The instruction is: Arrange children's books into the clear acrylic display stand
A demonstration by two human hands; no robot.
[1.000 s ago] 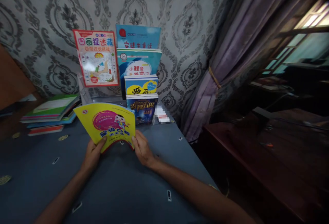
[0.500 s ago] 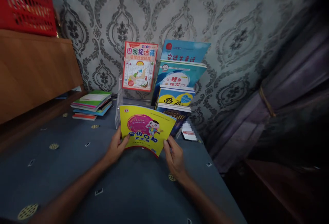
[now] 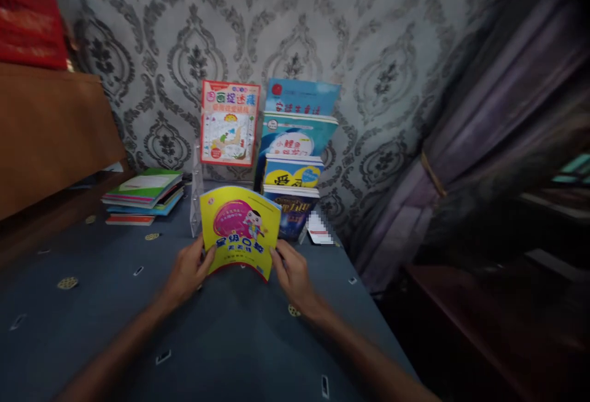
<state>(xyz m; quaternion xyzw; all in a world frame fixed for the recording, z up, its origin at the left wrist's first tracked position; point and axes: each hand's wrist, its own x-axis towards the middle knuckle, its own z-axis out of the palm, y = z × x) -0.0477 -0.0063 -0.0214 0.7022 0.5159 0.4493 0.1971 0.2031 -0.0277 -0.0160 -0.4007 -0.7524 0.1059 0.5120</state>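
A yellow workbook [image 3: 262,251] with a magenta oval and a cartoon child on its cover is held upright and bowed between my hands. My left hand [image 3: 187,273] grips its lower left edge, thumb in front. At the lower right edge, my right hand [image 3: 294,271] pinches it the same way. Just behind stands a clear tiered book rack [image 3: 196,187]. On its left side a red-bordered picture book [image 3: 229,124] sits at the top. The right column carries several books, among them a blue one [image 3: 302,96], a teal one [image 3: 295,131] and a dark blue one [image 3: 290,208].
A stack of books [image 3: 145,193] lies left of the rack on the dark patterned tabletop [image 3: 115,316]. A wooden cabinet [image 3: 50,137] with a red basket [image 3: 30,18] stands at far left. A white card-like item [image 3: 319,230] lies right of the rack, near a tied curtain [image 3: 410,199].
My view has turned a little to the right, so the scene sits further left. The workbook is bowed more strongly, with my hands closer together. Both hands keep their hold.
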